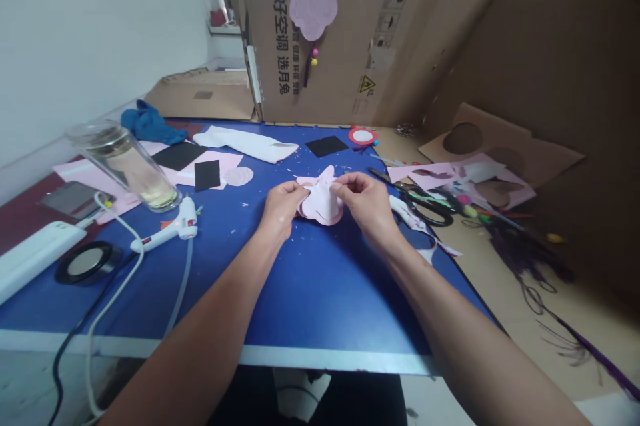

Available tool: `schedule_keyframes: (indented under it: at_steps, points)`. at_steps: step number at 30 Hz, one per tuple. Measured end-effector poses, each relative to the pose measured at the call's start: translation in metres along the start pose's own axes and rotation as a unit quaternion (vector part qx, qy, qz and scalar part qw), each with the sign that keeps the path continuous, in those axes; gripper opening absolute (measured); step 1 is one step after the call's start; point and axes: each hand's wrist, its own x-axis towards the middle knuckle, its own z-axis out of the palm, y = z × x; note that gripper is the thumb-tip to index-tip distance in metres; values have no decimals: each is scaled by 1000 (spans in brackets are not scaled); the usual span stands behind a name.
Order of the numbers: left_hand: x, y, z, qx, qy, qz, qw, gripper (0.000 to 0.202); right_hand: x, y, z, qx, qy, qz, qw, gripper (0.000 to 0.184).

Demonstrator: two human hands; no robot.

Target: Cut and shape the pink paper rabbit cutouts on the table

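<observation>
Just above the blue table (pixel 320 299), a pink felt cut-out (pixel 321 205) with a scalloped outline and pointed tips is held between my two hands. My left hand (pixel 281 207) pinches its left edge. At the upper right, the thumb and fingertips of my right hand (pixel 367 198) close on the same piece. A second pink layer seems to show along its lower and left rim. Scissors (pixel 425 205) with black handles lie right of my right hand. A similar pink shape (pixel 314 5) hangs on the cardboard behind, with beads and a purple tassel below.
On the left are a glue gun (pixel 173 226), a glass bottle (pixel 133 166), black tape (pixel 87 262), a white power strip (pixel 40 256) and cables. Black squares (pixel 327 146) and white cloth (pixel 247 143) lie behind. Pink scraps (pixel 465 178) and purple cords (pixel 520 246) lie right, beside cardboard walls.
</observation>
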Motion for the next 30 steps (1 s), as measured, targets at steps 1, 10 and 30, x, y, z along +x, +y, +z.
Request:
schedule_keyframes:
  at_steps: [1,10,30]
  points:
    - [0,-1,0,1,1,1,1000,23,0,1,0,-4,6,0,1000,18]
    - [2,-3,0,-1,-6,0,1000,19,0,8,6,169,10,109,980,29]
    - [-1,1,0,-58,-27,-30,998,19,-2,8,10,213,35,124,969,35]
